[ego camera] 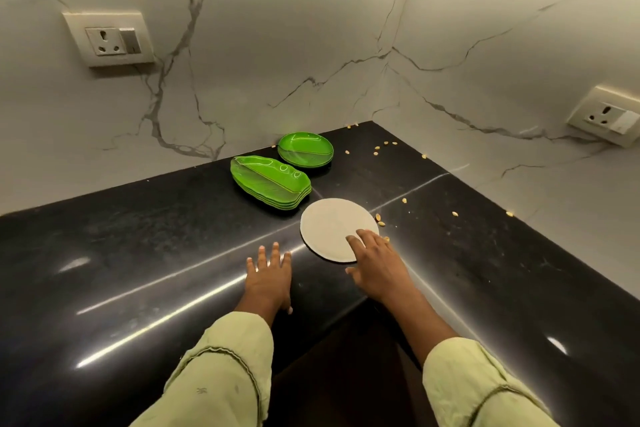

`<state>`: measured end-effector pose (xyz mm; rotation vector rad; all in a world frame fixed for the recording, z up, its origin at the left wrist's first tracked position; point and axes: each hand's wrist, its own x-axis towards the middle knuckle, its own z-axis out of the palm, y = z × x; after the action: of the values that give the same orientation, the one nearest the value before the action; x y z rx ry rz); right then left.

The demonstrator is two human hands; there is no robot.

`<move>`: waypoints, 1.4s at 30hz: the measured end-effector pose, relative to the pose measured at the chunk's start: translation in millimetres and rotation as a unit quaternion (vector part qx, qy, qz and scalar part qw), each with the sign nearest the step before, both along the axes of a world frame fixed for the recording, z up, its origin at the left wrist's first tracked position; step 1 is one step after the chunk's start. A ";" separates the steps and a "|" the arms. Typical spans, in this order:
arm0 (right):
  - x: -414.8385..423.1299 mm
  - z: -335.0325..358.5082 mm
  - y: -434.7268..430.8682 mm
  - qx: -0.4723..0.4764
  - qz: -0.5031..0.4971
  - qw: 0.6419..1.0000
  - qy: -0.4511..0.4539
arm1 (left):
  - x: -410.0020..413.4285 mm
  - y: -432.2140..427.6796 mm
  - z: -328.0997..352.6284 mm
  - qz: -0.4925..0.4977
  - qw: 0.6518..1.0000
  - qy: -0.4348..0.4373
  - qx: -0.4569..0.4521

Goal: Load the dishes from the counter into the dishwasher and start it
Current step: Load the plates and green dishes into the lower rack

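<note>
My left hand (pixel 268 274) lies flat and spread on the black desk (pixel 138 253), holding nothing. My right hand (pixel 375 263) rests loose fingers on the white plate (pixel 332 225) at its near rim, with no grip. On glossy stone I expect it could skate into the loose kernels (pixel 380 219) at its 3 o'clock. Stacked green leaf plates (pixel 270 182) sit at 11, round green plates (pixel 305 148) at 12; all look bare. The dishwasher is out of view.

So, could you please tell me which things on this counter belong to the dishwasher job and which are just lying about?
Part of the job: white round plate, right hand resting on it; stack of green leaf-shaped plates; green round plates.
Just lying about: scattered yellowish bits on the counter; left wall socket; right wall socket.
</note>
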<state>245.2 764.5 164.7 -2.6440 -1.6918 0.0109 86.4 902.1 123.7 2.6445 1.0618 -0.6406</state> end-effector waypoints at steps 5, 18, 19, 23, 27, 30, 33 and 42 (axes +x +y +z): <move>23.5 -12.2 48.6 -0.107 -0.015 0.994 0.024 | 25.6 36.4 -14.8 0.010 0.995 0.027 -0.093; 61.0 -32.8 131.7 -0.285 0.009 0.957 0.045 | 56.1 45.5 -11.3 0.029 0.984 0.110 -0.134; 57.3 -30.1 133.1 -0.282 0.034 0.959 0.026 | 56.1 45.7 -12.0 0.027 0.984 0.113 -0.133; 32.1 -35.1 128.2 -0.268 0.122 0.953 -0.075 | 56.6 46.3 -14.2 0.026 0.984 0.118 -0.131; 14.7 -34.4 121.3 -0.295 0.125 0.942 -0.098 | 57.5 48.2 -15.7 0.024 0.983 0.122 -0.135; 12.6 -19.8 118.4 -0.284 0.122 0.942 -0.130 | 57.8 48.0 -16.6 0.028 0.983 0.119 -0.136; 16.3 0.7 113.9 -0.241 0.095 0.951 -0.169 | 54.1 46.5 -14.1 0.006 0.985 0.118 -0.122; 26.5 34.8 82.9 0.002 -0.113 0.986 -0.124 | 38.5 47.6 -9.5 -0.026 0.990 0.068 -0.119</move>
<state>271.6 847.4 199.5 -2.9198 -1.4301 -0.3350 124.9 949.7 114.1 2.4575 0.8909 -0.9106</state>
